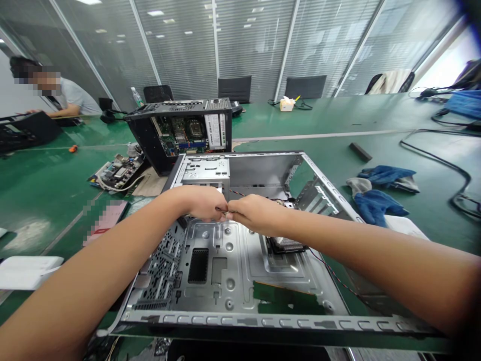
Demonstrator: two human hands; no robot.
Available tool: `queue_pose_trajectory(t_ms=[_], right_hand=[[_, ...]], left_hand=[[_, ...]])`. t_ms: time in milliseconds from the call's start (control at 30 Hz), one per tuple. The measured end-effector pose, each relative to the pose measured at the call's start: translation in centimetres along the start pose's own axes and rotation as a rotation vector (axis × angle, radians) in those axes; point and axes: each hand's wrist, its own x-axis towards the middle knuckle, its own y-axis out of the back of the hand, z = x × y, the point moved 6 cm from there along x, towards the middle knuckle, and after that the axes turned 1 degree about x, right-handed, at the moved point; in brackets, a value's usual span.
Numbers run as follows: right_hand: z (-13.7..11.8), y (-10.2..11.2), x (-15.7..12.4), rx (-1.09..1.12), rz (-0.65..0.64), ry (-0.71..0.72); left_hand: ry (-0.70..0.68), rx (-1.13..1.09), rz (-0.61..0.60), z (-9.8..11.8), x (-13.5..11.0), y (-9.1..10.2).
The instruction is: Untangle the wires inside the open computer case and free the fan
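An empty silver computer case (233, 260) lies open on its side in front of me on the green table. Both hands meet above its middle. My left hand (205, 203) and my right hand (251, 211) are closed, pinching a thin twisted red-and-black wire (240, 193) between their fingertips. The wire runs back into the case and another stretch trails down the right side. A finned cooler (287, 244) sits inside the case under my right wrist. A drive cage (206, 171) stands at the case's back left.
A second black case (180, 131) with a motherboard stands behind. A loose circuit board (118, 171) lies at left, blue gloves (379, 193) at right, black cables (451, 168) far right. Another person (56, 95) works at the back left. Chairs line the glass wall.
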Motion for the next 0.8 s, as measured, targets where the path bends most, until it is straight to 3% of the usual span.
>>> queue_pose_trajectory(t_ms=[267, 433, 800], right_hand=[[-0.3, 0.1, 0.2, -0.233, 0.1, 0.027], [-0.8, 0.0, 0.2, -0.389, 0.154, 0.133], [-1.5, -0.6, 0.0, -0.482, 0.095, 0.115]], left_hand=[[-0.005, 0.011, -0.005, -0.1, 0.1, -0.1], [-0.015, -0.052, -0.035, -0.6, 0.3, -0.6], [-0.023, -0.093, -0.03, -1.1, 0.4, -0.6]])
